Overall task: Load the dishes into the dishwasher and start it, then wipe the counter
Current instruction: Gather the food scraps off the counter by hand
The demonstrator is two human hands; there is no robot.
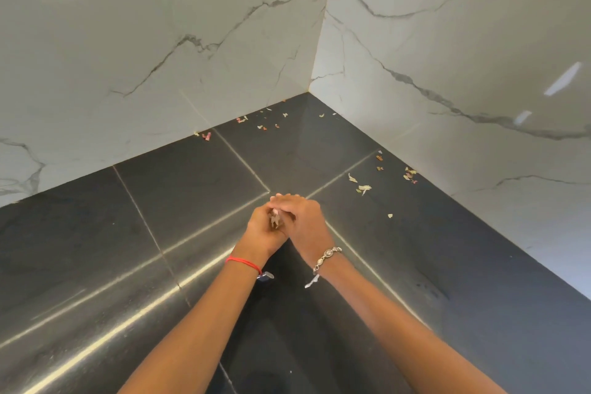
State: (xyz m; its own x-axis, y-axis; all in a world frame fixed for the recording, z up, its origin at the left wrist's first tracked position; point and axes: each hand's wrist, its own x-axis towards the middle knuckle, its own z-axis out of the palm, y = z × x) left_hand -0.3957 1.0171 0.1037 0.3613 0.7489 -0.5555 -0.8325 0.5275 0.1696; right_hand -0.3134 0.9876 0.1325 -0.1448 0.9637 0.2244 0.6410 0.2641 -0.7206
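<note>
Dark tiled counter (192,201) fills the lower view and meets white marble walls (160,41) at a back corner. Over it the left hand (265,230) is cupped, its fingers curled round what look like small pale scraps (274,220), mostly hidden. The right hand (303,217) lies across the left hand, covering its fingers; whether it pinches anything I cannot tell. Loose peelings (262,125) lie beyond the left hand by the wall, with more to its right, well apart. A red thread (243,262) circles the left wrist and a metal bracelet (326,257) the other.
</note>
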